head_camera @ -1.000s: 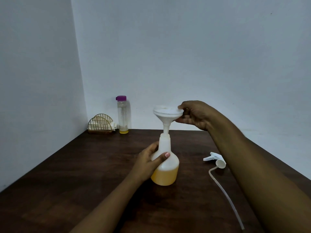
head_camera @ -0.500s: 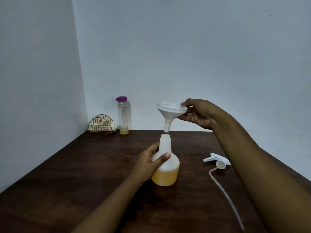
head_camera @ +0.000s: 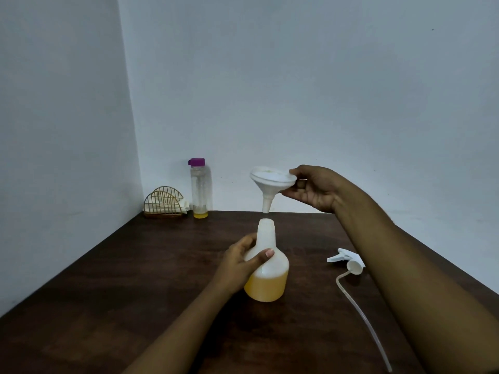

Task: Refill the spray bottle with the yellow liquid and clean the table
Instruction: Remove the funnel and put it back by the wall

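A white spray bottle [head_camera: 268, 276] stands uncapped on the dark wooden table [head_camera: 135, 287], its lower part filled with yellow liquid. My left hand [head_camera: 241, 261] grips its shoulder from the left. My right hand [head_camera: 314, 188] pinches the rim of a white funnel [head_camera: 271, 184], which hangs slightly tilted with its spout a little above the bottle's open neck, not touching it. The spray head [head_camera: 348, 261] with its long clear tube lies on the table to the right, partly behind my right forearm.
A clear bottle with a purple cap [head_camera: 199, 188] and a little yellow liquid at its bottom stands at the back by the wall. Beside it, in the corner, sits a gold wire holder [head_camera: 163, 203] with white napkins. Walls close the table's back and left sides.
My right hand has lifted the funnel out of the bottle's neck and moved it slightly up and right. My left hand stays on the bottle.
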